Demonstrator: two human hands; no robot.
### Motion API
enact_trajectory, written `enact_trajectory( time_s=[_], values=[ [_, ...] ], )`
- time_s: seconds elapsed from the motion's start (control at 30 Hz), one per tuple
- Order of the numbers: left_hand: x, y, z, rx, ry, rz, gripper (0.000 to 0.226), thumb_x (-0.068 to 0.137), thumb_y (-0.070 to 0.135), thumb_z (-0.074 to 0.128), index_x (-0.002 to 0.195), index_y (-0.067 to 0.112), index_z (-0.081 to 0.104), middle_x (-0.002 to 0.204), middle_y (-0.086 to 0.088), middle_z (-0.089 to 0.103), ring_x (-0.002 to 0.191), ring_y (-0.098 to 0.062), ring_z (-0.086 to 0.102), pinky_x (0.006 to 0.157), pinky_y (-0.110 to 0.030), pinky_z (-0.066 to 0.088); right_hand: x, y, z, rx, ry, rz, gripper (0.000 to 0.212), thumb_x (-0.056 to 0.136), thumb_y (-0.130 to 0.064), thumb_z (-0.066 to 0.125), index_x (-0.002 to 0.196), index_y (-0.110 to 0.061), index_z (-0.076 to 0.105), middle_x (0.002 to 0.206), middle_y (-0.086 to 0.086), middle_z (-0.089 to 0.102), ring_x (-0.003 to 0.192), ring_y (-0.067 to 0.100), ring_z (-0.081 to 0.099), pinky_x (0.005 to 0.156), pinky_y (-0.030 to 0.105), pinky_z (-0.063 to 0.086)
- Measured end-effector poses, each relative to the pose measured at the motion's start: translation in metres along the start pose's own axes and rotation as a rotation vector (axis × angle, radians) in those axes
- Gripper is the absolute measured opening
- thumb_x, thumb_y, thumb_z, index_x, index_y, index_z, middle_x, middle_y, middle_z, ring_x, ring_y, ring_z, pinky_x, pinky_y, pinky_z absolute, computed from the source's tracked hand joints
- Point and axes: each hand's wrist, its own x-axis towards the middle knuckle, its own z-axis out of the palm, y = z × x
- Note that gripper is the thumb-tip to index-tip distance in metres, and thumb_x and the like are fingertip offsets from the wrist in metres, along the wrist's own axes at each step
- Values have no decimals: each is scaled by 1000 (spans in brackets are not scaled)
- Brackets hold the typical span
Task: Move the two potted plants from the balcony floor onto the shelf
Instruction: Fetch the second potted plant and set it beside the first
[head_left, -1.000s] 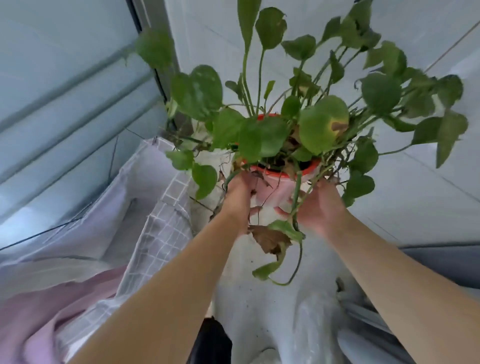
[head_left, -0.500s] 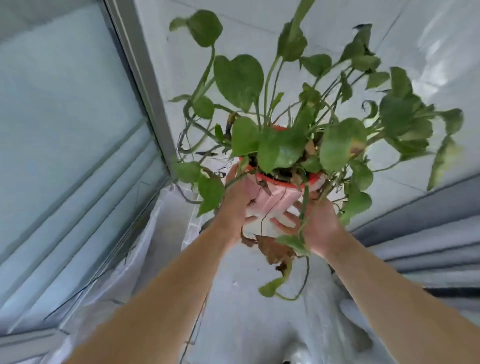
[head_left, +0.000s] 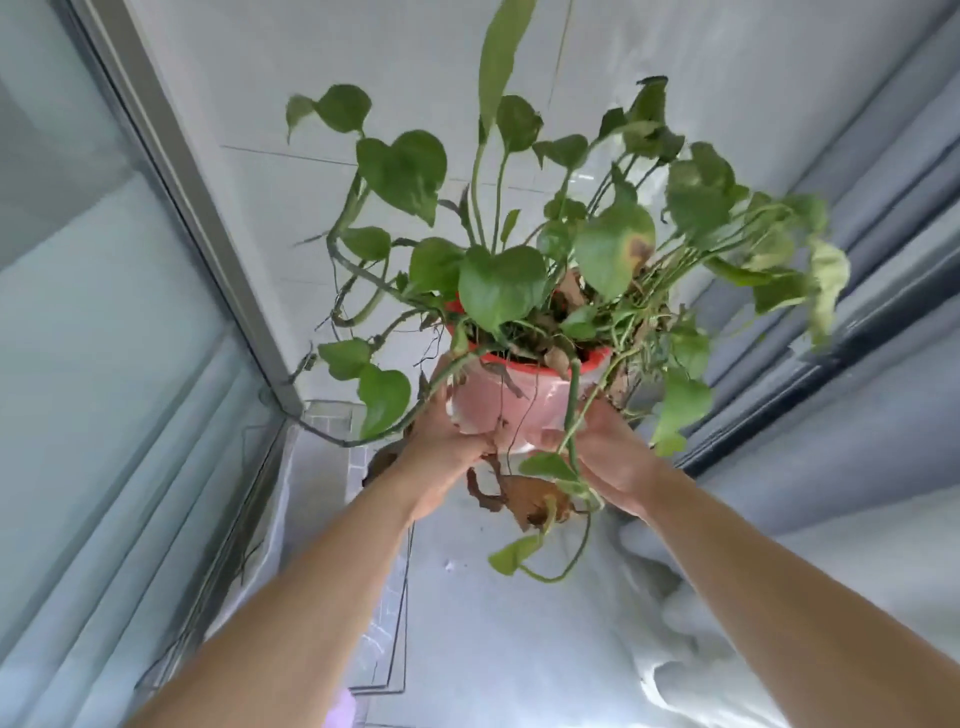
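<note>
Left hand (head_left: 447, 447) and right hand (head_left: 613, 457) grip the leafy pink red-rimmed plastic pot (head_left: 511, 400), fingers wrapped around it, fingertips and pot base hidden

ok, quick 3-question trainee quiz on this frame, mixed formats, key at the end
1. True or false: the potted plant stands on the floor.
2. Multiple choice: how is the pink pot held? A) by the left hand alone B) between the left hand and the right hand, one on each side C) by its vines D) by the red rim only
3. Fill in: the large leaf above the pot's right side has a yellow and ____ blotch.

Key
1. False: it is held up in the air in front of the tiled wall.
2. B
3. brown
</note>
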Motion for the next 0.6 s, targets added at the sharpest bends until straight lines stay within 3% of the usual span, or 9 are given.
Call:
enact_trajectory(
  time_s=[0.07, 0.13, 0.2, 0.23, 0.33, 0.47, 0.6],
  values=[
    [-21, 3, 10, 20, -29, 20, 74, 59, 4, 85, 107, 46, 48, 105, 21, 59, 113, -21, 59, 92, -38, 52, -30, -1, -1, 9, 12, -4, 93, 79, 11, 69, 150, -27, 22, 156, 10, 28, 99, 24, 71, 84, 44, 59],
    [-48, 5, 23, 67, -61, 18, 75, 62, 3, 85, 116, 34, 44, 103, 23, 57, 117, -24, 58, 90, -35, 52, -68, 1, -5, 23, 30, 16, 88, 79, 10, 69, 149, -16, 22, 156, 17, 27, 112, 35, 63, 95, 54, 52],
    [-76, 4, 37, 120, -103, -4, 76, 63, 7, 85, 120, 28, 41, 105, 19, 60, 117, -24, 57, 91, -35, 52, -109, 3, -11, 33, 76, 28, 81, 80, 9, 68, 147, -6, 25, 156, 19, 27, 119, 38, 58, 100, 54, 48],
    [-89, 4, 43, 156, -116, -17, 76, 60, 10, 87, 122, 23, 43, 109, 11, 64, 118, -26, 58, 96, -42, 50, -128, 4, -12, 31, 108, 39, 80, 80, 9, 68, 146, -4, 26, 155, 19, 29, 119, 38, 58, 101, 52, 48],
    [-128, 10, 61, 248, -172, -55, 100, 52, 17, 91, 138, 18, 40, 124, -12, 66, 120, -31, 58, 108, -53, 39, -184, 6, -13, 6, 155, 49, 74, 80, 9, 67, 144, -2, 30, 145, 22, 43, 116, 37, 61, 102, 53, 46],
    [-168, 19, 82, 309, -258, -46, 93, 54, 17, 89, 135, 11, 44, 126, -12, 65, 118, -30, 59, 107, -55, 39, -245, 6, -11, 1, 216, 24, 49, 80, 5, 69, 124, -3, 50, 117, 16, 67, 104, 29, 69, 101, 53, 48],
    [-190, 30, 101, 318, -361, -19, 87, 54, 21, 89, 131, 15, 49, 122, -7, 68, 115, -27, 61, 101, -49, 46, -293, 1, -9, 62, 312, -15, 42, 82, 7, 65, 121, 5, 49, 100, 16, 69, 93, 29, 68, 91, 41, 53]
  ],
)
